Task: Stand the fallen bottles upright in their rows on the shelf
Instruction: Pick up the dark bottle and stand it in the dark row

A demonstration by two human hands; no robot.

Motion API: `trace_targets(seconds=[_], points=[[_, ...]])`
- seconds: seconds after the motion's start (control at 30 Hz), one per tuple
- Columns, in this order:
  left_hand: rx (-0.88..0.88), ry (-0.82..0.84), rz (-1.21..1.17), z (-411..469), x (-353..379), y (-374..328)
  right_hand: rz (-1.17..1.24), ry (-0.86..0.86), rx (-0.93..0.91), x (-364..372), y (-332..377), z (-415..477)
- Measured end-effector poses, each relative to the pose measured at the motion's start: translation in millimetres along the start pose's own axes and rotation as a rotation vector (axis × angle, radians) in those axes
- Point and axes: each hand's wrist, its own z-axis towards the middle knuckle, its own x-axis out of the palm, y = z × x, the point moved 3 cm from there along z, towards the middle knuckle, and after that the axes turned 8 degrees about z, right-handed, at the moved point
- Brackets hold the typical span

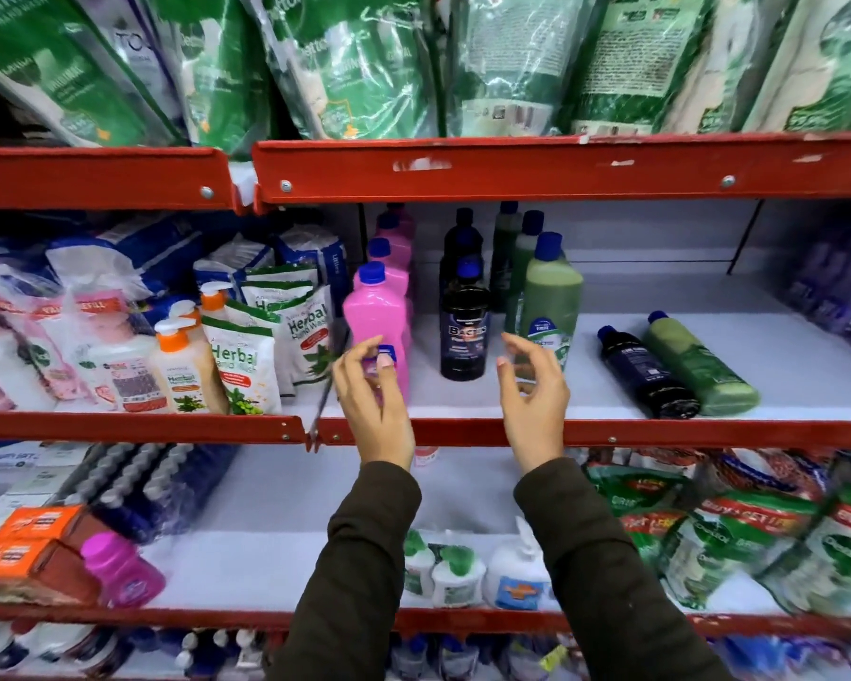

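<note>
On the red-edged shop shelf (659, 430), two bottles, one black (647, 373) and one green (698, 363), are seen lying flat near the front edge, right of the upright rows. Both hands, left (372, 385) and right (534, 380), are held open, gripping nothing. Smooth, stiff plastic is judged slippery; mid-body holds are advised.

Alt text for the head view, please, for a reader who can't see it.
Two empty hands, left hand and right hand, hover open before upright pink, black and green bottle rows on a red-edged shelf. To the right, a black bottle and a green bottle lie fallen side by side.
</note>
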Motion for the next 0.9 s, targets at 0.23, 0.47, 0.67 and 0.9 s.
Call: trace_targets(seconds=[0.23,0.47,0.67,0.9], points=[[0.16,0.289,0.052,-62,99,-38,-0.247,-0.128,0.13,-112,-25,44],[-0.198,0.731,0.213,-93,229,-43,-0.678,0.037,0.403,-180,-42,100],[-0.518,0.881,0.444,-92,297,-40,-0.753,0.22,0.472,-191,-59,120],[-0.788,0.707,0.077,-97,314,-39,-0.535,0.176,0.516,-207,-65,132]])
